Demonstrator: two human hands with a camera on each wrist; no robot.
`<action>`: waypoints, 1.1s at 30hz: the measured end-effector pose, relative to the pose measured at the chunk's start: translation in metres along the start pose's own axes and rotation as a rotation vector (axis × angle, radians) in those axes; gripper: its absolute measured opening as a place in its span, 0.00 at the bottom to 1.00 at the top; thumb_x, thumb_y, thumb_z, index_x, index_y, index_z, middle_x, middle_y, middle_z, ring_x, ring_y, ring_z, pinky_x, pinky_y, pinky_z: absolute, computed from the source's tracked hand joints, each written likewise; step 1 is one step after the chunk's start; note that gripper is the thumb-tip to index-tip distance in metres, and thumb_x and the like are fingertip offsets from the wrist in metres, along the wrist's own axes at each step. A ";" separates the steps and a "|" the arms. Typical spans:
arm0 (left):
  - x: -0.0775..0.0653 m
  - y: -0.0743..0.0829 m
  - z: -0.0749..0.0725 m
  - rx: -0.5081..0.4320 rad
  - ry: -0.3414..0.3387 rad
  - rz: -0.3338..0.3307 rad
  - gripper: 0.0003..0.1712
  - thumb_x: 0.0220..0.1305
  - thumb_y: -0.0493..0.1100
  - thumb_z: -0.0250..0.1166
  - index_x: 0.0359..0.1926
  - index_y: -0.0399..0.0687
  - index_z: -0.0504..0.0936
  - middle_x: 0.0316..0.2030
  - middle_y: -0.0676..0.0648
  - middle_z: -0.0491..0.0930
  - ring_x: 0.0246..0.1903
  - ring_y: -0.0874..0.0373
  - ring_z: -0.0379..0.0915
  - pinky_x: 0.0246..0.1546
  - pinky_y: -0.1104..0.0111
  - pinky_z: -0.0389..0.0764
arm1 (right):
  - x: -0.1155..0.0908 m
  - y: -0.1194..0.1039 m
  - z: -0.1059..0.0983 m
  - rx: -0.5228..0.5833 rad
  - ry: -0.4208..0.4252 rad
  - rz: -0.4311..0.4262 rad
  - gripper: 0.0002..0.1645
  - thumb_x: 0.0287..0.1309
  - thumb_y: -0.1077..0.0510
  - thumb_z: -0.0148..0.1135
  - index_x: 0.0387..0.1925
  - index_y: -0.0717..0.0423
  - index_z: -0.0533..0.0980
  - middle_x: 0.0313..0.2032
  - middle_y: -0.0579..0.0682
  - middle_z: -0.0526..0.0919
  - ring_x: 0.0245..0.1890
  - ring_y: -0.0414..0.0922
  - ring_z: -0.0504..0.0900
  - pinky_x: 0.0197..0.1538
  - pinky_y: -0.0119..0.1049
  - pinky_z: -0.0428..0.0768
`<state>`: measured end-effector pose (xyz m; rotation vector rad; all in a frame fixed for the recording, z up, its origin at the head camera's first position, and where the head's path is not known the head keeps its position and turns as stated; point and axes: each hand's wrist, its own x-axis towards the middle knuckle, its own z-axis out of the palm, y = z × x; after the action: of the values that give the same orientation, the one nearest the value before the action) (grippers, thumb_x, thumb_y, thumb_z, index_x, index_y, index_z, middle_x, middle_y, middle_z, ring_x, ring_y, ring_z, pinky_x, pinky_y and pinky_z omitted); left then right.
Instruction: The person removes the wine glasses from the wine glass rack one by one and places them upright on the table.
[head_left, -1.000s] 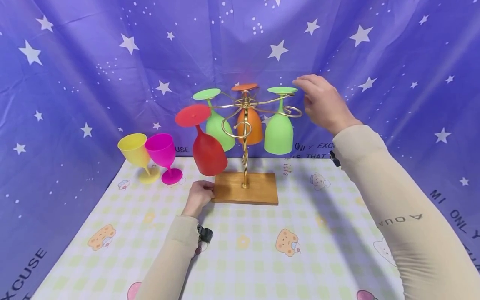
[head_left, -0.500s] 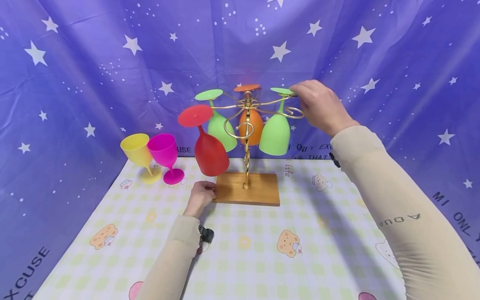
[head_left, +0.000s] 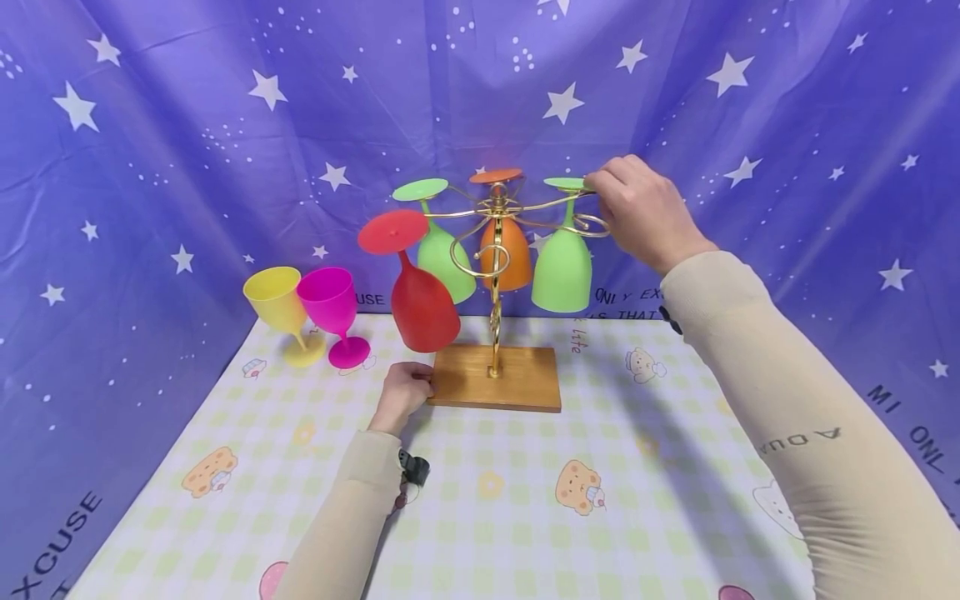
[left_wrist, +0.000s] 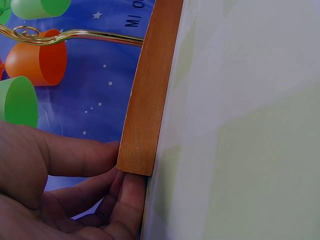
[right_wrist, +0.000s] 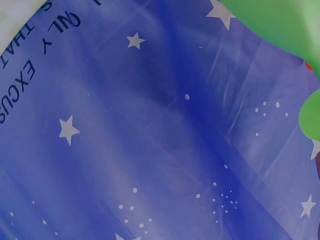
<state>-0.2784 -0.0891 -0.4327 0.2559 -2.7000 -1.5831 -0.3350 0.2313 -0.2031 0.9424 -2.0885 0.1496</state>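
Note:
A goblet rack with curled gold wire arms (head_left: pixel 495 250) rises from a wooden base (head_left: pixel 525 379). My left hand (head_left: pixel 402 392) pinches the base's left end; in the left wrist view the thumb (left_wrist: pixel 85 155) lies on one face, the fingers on the other. At upper right, my right hand (head_left: pixel 645 208) holds the foot edge of a light green goblet (head_left: pixel 562 271), which hangs upside down; its thumb is hidden. Also hanging inverted are a red goblet (head_left: pixel 423 304), tilted, another green goblet (head_left: pixel 444 258) and an orange goblet (head_left: pixel 510 254).
To the rack's left, a yellow goblet (head_left: pixel 277 300) and a magenta goblet (head_left: pixel 330 302) stand upright, close together. A checked cloth (head_left: pixel 487 533) covers the table. Behind hangs a blue star-patterned curtain (head_left: pixel 450 83). One wire loop (head_left: pixel 480 260) faces the front.
My right hand has moved slightly left onto the right green goblet's foot. That goblet tilted, then swung back to nearly vertical. My left hand has stayed at the base.

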 end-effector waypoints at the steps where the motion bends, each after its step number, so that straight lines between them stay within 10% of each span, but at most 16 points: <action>1: 0.000 0.000 0.000 0.000 0.000 -0.003 0.17 0.46 0.27 0.63 0.41 0.33 0.84 0.33 0.43 0.82 0.35 0.52 0.73 0.34 0.68 0.76 | 0.000 0.000 0.001 -0.005 -0.001 -0.008 0.13 0.54 0.77 0.54 0.40 0.65 0.77 0.36 0.58 0.78 0.39 0.55 0.75 0.43 0.49 0.78; 14: 0.001 0.000 0.000 -0.012 0.000 -0.013 0.17 0.46 0.26 0.63 0.41 0.34 0.84 0.34 0.43 0.82 0.36 0.51 0.73 0.34 0.67 0.77 | 0.004 -0.002 -0.002 0.003 -0.212 0.014 0.31 0.46 0.83 0.59 0.54 0.63 0.72 0.49 0.61 0.79 0.54 0.57 0.75 0.55 0.51 0.75; 33: 0.003 -0.002 0.000 -0.015 0.002 -0.035 0.16 0.47 0.27 0.63 0.41 0.35 0.84 0.36 0.42 0.83 0.36 0.52 0.75 0.35 0.67 0.77 | -0.005 -0.007 0.001 -0.065 0.126 0.059 0.11 0.51 0.76 0.51 0.34 0.64 0.76 0.32 0.58 0.82 0.36 0.57 0.78 0.35 0.53 0.78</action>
<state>-0.2812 -0.0902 -0.4343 0.3066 -2.6962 -1.6097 -0.3288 0.2290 -0.2089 0.8124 -1.9938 0.1661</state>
